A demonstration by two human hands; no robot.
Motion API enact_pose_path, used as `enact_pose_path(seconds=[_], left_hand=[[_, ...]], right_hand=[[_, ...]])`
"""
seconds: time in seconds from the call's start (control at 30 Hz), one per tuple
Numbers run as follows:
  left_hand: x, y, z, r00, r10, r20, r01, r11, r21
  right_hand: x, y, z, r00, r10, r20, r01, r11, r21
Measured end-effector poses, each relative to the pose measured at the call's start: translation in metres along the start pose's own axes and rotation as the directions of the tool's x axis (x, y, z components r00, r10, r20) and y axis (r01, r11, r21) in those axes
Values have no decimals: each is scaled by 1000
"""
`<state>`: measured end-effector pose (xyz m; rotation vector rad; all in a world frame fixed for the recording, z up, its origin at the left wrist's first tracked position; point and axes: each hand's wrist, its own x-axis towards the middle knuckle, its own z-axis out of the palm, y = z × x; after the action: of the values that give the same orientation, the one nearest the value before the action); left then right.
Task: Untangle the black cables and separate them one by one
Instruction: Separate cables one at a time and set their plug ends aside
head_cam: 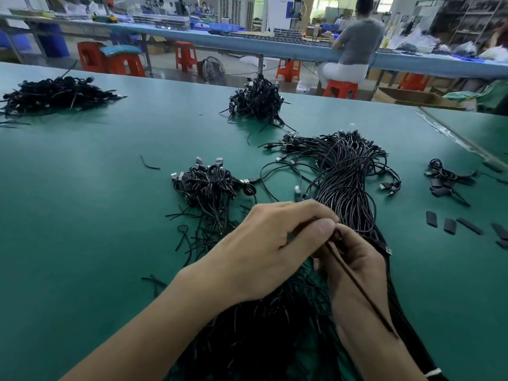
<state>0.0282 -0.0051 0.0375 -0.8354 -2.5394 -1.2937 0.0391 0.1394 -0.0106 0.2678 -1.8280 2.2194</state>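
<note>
Fingers [321,225] of left hand [264,251] and right hand [354,265] are pinched together on one thin cable [360,287]; big black USB cable bundle [343,182] is spread at 1 o'clock, green table [96,215].

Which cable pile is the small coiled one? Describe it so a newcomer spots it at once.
Start at the green work table, then find the big loose bundle of long black cables in the middle. Just left of it sits the small black coiled-cable pile, tightly looped, with silver plugs sticking upward.
</note>
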Motion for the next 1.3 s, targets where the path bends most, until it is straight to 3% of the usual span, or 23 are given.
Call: enact_pose_path(seconds=[0.1, 0.37, 0.47, 0.6, 0.7, 0.83, 0.93, 1.07, 1.2, 1.3], left_hand=[[1, -1, 1, 1000, -21, -21, 21, 999, -28], [0, -2, 7, 990, -86, -109, 50, 954, -295], [1, -3, 6, 995, -41, -86, 11, 947, -321], [3, -7, 1, 993, -33, -117, 11, 982, -186], [3, -8, -1, 976, 96, -194, -85, 994, 63], [1, -7, -1, 928, 263, -263, -211, 955, 210], [-3, -9, -4, 896, 408, -173, -337, 881, 333], [-3, -7, -2, 912, 402, -87, -355, 876, 325], [-5, -4, -1, 946, 323, -16, -310, 920, 240], [-5, -4, -1, 966, 253, 55, -258, 924, 283]], right_hand=[[1, 0, 0, 998, -67, -12, 64, 987, -146], [-4, -4, -1, 983, -182, -8, 166, 913, -374], [-5, -4, 0, 987, -159, -33, 138, 928, -347], [-4, -4, -2, 982, -184, -53, 155, 928, -338], [-4, -5, -2, 981, -187, -58, 161, 941, -297], [-1, -7, -3, 984, -158, -82, 143, 976, -165], [0, -6, -5, 990, -101, -96, 96, 994, -60], [1, -2, -8, 985, -94, -144, 81, 992, -94], [2, -2, -8, 969, -151, -195, 121, 980, -157], [1, -5, -9, 961, -214, -176, 176, 962, -209]])
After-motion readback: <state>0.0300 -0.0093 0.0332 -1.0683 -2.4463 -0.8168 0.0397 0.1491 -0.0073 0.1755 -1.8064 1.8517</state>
